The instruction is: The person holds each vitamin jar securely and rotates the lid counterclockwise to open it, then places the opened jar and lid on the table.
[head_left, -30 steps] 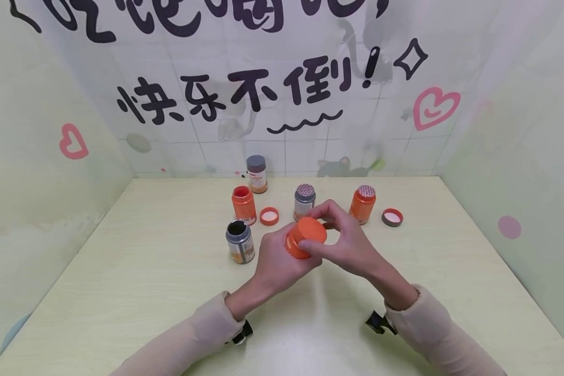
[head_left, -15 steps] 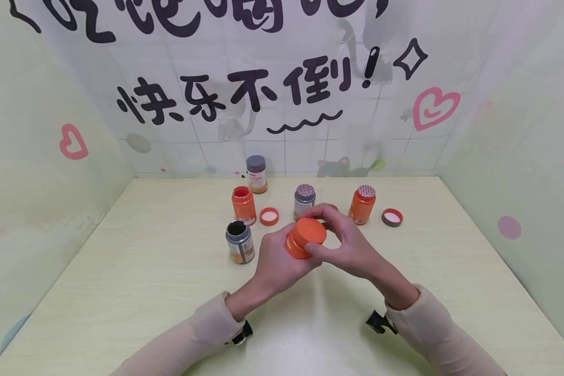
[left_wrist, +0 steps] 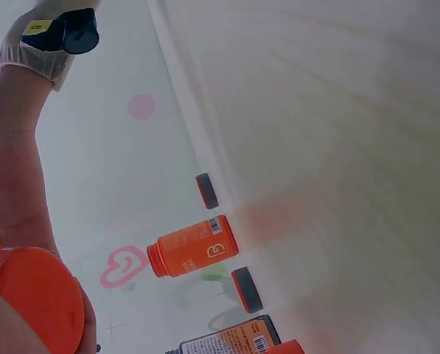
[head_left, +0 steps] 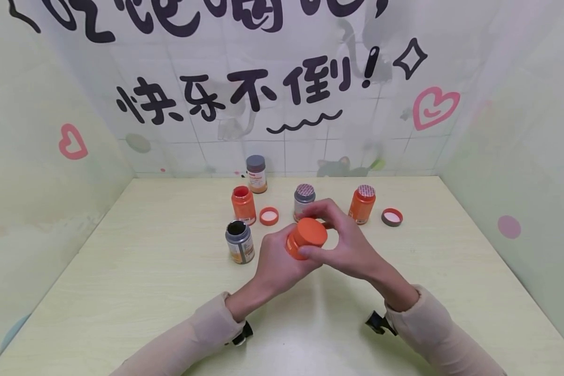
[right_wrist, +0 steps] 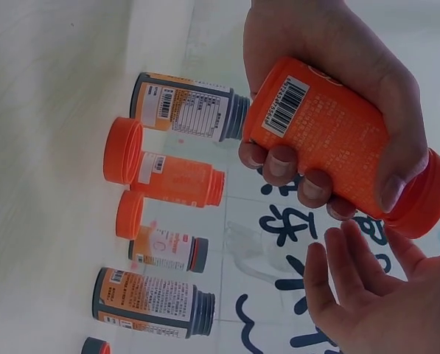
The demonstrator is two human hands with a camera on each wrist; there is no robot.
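Observation:
My left hand [head_left: 279, 258] grips an orange plastic pill bottle [right_wrist: 323, 140], held tilted above the table. On its neck end sits an orange screw cap [head_left: 312, 232], which my right hand [head_left: 350, 243] pinches between thumb and fingers. In the right wrist view, my left fingers wrap the bottle's barcode side and its thumb lies close to the cap. Behind the hands stand a grey bottle [head_left: 304, 196] and an orange bottle [head_left: 362, 203], both with patterned seals over their mouths. In the left wrist view, the held cap [left_wrist: 46, 302] fills the lower left corner.
An uncapped orange bottle [head_left: 244, 206] and uncapped grey bottle [head_left: 240, 243] stand left of the hands. A capped grey bottle [head_left: 256, 175] stands near the back wall. Loose lids lie about: an orange one [head_left: 269, 215], a grey-red one [head_left: 392, 217], another [left_wrist: 247, 289] behind my right hand.
My right thumb and fingers have shifted back and forth round the cap. The left hand and its bottle stay almost still, and the standing bottles have not moved.

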